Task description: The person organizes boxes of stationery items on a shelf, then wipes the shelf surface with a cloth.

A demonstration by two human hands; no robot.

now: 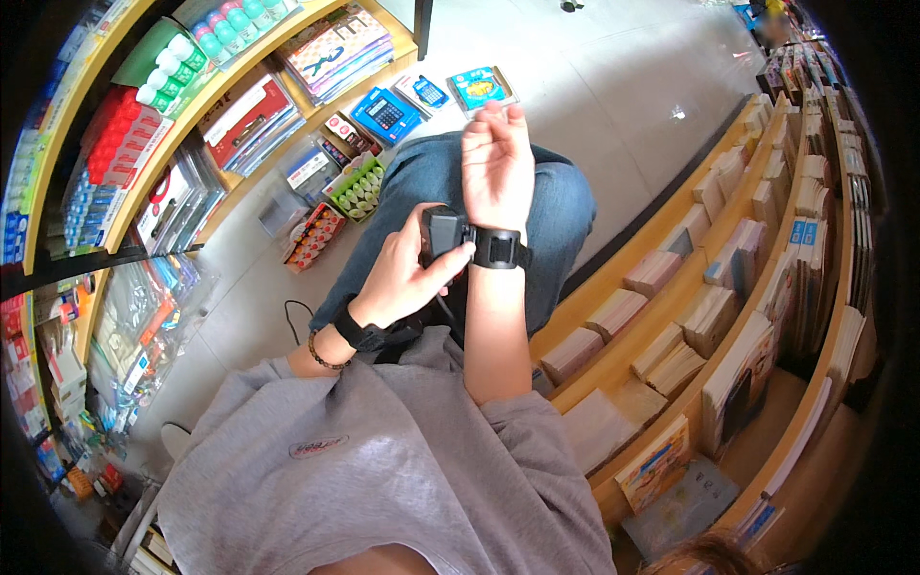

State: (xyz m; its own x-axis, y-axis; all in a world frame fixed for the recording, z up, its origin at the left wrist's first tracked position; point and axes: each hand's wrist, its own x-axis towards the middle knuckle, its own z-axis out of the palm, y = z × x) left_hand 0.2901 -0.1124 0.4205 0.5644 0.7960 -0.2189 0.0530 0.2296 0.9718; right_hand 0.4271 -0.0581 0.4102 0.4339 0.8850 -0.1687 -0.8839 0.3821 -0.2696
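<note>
My left hand [402,269] grips a black box-shaped device [442,230] at the side of my right wrist. A black wrist strap [501,248] with a buckle-like plate circles that wrist, right next to the device. My right hand [498,165] is palm up above my knees, its fingers loosely bent and nothing in it. Around my left wrist are another black band [350,330] and a dark bead bracelet [323,356]. My jeans-covered knees [564,198] lie beneath both hands. Whether the device touches the strap is unclear.
Stationery shelves [180,118] rise on the left, with bookshelves [690,302] along the right. On the floor ahead are boxed calculators [386,115], a blue-and-yellow box [478,88], a green display box [357,188] and a red one [314,237]. Plastic-wrapped goods [144,323] hang at left.
</note>
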